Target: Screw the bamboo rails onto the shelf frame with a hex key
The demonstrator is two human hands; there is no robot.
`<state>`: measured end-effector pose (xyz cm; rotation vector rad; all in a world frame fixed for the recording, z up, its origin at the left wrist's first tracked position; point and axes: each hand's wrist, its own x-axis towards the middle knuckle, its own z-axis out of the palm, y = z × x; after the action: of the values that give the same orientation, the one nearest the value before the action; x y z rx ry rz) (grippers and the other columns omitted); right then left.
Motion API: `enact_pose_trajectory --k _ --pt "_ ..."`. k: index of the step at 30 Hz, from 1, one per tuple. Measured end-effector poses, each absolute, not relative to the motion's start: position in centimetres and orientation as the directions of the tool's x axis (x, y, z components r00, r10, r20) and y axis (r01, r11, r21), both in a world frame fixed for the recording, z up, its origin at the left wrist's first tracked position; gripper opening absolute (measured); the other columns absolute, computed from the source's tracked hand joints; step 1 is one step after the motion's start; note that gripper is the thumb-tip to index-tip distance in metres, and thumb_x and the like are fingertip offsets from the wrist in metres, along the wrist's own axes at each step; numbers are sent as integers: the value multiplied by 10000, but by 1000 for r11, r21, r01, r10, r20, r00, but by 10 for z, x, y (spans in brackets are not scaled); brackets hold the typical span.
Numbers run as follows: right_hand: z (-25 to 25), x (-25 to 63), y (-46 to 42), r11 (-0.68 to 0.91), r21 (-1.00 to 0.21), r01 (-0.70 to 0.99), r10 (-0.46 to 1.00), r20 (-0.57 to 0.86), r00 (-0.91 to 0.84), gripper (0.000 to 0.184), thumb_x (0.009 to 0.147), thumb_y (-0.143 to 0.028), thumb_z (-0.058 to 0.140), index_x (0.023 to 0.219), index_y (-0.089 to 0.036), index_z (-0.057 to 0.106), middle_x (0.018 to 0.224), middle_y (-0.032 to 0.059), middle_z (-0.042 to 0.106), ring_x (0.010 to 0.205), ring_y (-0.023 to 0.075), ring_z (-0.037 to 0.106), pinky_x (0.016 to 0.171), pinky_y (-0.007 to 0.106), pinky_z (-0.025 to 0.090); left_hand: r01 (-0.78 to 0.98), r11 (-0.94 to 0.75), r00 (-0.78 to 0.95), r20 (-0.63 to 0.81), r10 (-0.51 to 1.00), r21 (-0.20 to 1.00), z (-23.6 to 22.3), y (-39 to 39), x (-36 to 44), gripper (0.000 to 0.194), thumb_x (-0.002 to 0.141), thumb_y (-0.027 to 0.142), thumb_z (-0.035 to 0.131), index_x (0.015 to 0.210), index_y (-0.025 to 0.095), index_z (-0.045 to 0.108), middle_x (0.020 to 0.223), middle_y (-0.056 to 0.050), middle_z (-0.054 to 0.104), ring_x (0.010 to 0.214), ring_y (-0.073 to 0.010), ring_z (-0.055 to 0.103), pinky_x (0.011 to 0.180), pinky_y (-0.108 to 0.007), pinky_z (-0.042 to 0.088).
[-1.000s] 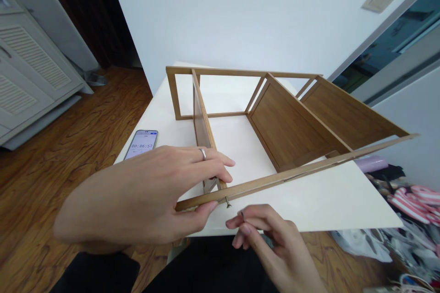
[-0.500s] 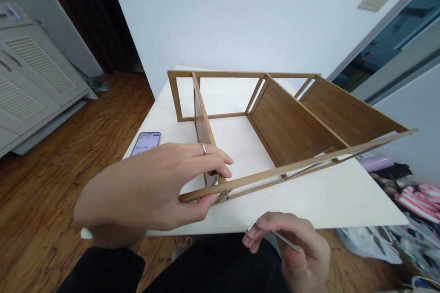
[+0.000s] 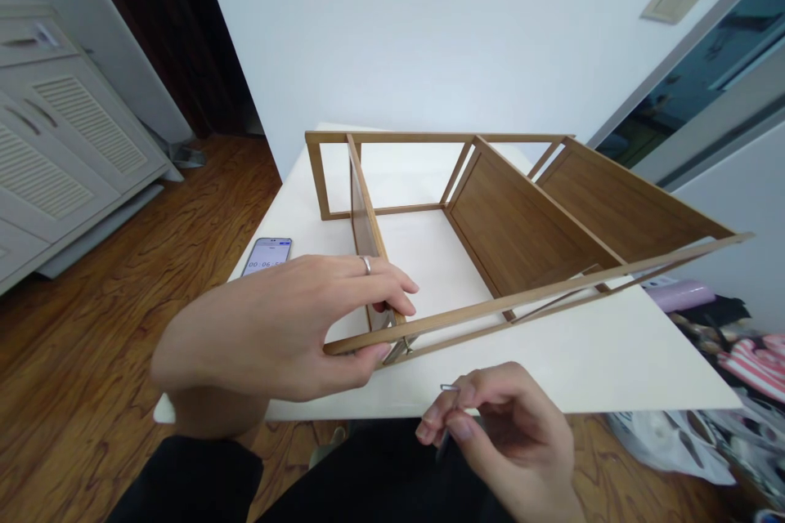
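A wooden shelf frame (image 3: 521,221) lies on its side on the white table (image 3: 613,359), with three upright panels and long rails. My left hand (image 3: 288,327) grips the near end of the front rail (image 3: 521,298), thumb underneath and fingers over the left panel's top edge. A screw (image 3: 405,346) sticks out of the rail beside my thumb. My right hand (image 3: 496,433) hovers just below the table's near edge, its fingers pinched on a thin metal hex key (image 3: 450,404).
A phone (image 3: 267,255) showing a timer lies on the table's left side. A white louvred cabinet (image 3: 55,155) stands at the left on the wooden floor. Clothes and bags (image 3: 724,343) are heaped on the floor at the right.
My right hand turned the hex key in its fingers and came back up toward the screw. The front rail's near end sits lifted slightly compared with a second ago. My left hand kept its grip.
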<state>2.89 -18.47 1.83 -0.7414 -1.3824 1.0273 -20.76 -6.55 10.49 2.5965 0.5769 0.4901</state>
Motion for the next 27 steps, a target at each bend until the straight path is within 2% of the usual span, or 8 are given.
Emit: enact_pose_trajectory --k 3,6,8,14,18,27 --pt "20 28 -185 486 -870 82 871 475 -125 459 974 -49 701 1345 -300 599 933 -23 839 808 150 829 798 240 688 312 -825 855 239 460 472 107 -65 -208 261 947 198 644 1207 204 671 1326 -30 752 1197 -178 737 996 -258 533" --pt "25 27 -182 583 -737 342 809 565 -161 317 951 -43 724 1195 -243 697 975 -10 845 854 121 822 845 171 655 309 -825 857 236 457 473 107 -65 -208 267 947 197 645 1212 200 666 1335 -29 746 1202 -173 732 1010 -255 525" --pt "28 25 -182 610 -672 419 775 616 -141 285 954 -11 685 1158 -209 712 1001 11 840 885 118 817 839 162 648 309 -824 857 236 458 475 107 -65 -208 257 948 201 644 1204 204 665 1339 -21 743 1207 -168 728 1021 -251 519" --pt "29 15 -181 660 -513 549 676 724 -136 327 900 71 684 1138 -150 720 1010 79 830 924 168 803 840 247 664 309 -828 847 260 463 468 104 -67 -208 266 950 208 644 1216 204 657 1330 -36 746 1171 -172 737 978 -250 526" --pt "30 11 -180 662 -503 555 672 727 -142 320 911 69 674 1124 -167 707 956 64 822 845 160 791 785 248 664 305 -835 854 257 453 458 105 -68 -208 253 967 222 642 1218 200 655 1327 -46 747 1153 -175 742 964 -252 527" --pt "28 11 -179 667 -518 536 682 714 -158 289 912 72 673 1095 -151 696 947 64 816 825 139 781 792 225 652 323 -821 849 239 471 470 104 -68 -208 242 972 235 642 1212 212 652 1339 -47 739 1145 -198 740 925 -277 534"
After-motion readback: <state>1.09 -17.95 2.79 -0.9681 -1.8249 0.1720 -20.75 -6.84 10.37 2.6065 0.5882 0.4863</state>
